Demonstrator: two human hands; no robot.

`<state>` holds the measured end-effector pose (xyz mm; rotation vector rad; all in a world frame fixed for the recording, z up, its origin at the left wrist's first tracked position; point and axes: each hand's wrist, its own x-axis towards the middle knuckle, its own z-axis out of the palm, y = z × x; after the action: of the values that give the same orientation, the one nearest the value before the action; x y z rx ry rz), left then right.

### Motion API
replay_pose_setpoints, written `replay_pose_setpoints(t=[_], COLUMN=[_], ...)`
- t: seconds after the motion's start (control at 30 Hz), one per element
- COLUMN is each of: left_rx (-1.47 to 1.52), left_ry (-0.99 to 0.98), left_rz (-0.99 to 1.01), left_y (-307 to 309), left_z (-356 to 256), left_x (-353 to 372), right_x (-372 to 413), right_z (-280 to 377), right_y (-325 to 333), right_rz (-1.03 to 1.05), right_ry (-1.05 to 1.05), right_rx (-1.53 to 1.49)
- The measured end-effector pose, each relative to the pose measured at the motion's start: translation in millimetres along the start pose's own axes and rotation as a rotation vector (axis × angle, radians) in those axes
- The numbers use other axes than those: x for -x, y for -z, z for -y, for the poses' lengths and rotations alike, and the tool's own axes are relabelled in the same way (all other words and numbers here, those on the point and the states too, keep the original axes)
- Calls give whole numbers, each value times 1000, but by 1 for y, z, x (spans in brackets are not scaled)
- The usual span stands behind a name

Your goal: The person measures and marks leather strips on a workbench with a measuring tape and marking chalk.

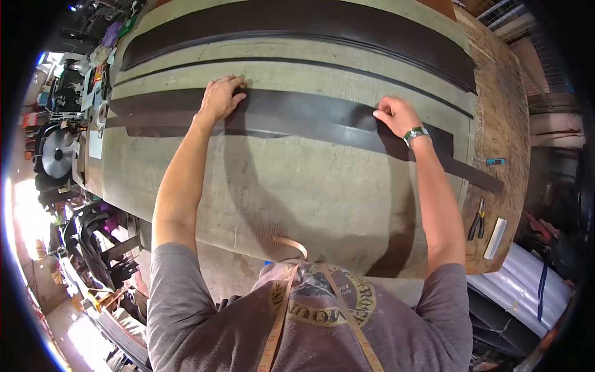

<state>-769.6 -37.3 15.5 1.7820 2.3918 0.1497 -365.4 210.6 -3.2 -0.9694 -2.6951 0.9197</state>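
A long dark strip of sheet material [291, 111] lies across the table, over another dark strip. At its upper edge, left of the middle, my left hand [222, 98] is closed, thumb and fingers bent together on the edge. My right hand [398, 116] pinches the same strip's upper edge further right, where the material bulges a little. What sits between the fingers of each hand is mostly the strip's edge. Above them a thin dark strip [266, 60] and a wide dark piece [279, 22] run across the table.
On the table's right side [505, 130] are a teal tool [495, 161], pliers [477, 220] and a white bar [495, 238]. A measuring tape [279, 322] hangs over my shirt. Left of the table stands a fan [57, 154]; shiny rolls [527, 285] lie at lower right.
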Motion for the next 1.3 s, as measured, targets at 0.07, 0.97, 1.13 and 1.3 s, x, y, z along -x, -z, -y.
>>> replay_pose_setpoints(t=[0.07,0.97,1.13,1.3], left_rx=[22,221,211,269], left_ry=[16,-12,-61,-157], left_rz=[112,-400,-343,-284], left_y=[9,-27,-61,-74], left_z=[6,-74,-168,-219], left_x=[-12,37,72,54], right_x=[-7,-20,-5,58], right_z=[-5,-25,-71,-156], right_y=[3,-1,34,111], right_rz=[109,184,209,-28], right_ry=[-85,-113,-116,-210], right_rx=[-57,-221,-147,77])
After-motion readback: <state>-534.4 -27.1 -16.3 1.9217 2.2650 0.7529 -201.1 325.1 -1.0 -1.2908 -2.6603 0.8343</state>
